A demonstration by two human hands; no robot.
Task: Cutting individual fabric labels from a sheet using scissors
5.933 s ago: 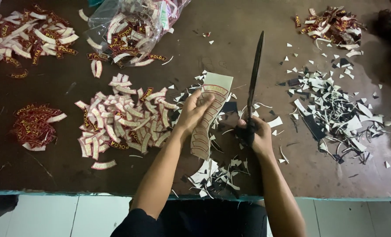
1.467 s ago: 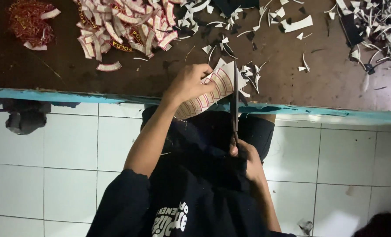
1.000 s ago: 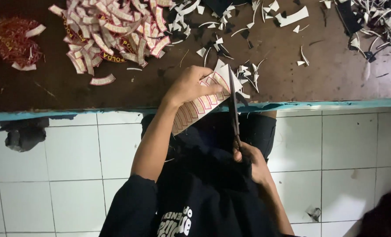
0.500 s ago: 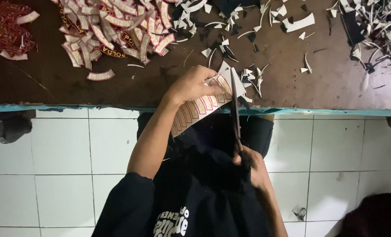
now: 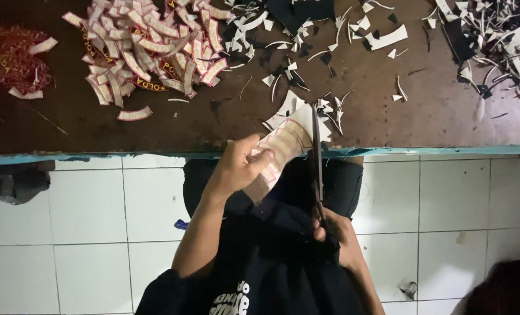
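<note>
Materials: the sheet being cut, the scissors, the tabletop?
Sheet: probably woven label fabric or stiff paper; it bends in the left hand. Scissors: dark metal, long thin blades. Tabletop: looks like worn brown wood, matte.

Matt brown wooden table [image 5: 458, 119], metal scissors [image 5: 316, 151], paper scraps [image 5: 388, 38]

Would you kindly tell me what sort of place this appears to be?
Probably a small badge-trimming workshop: a brown worktable bears a pile of cut curved patches and offcuts, while long scissors cut a printed sheet.
</note>
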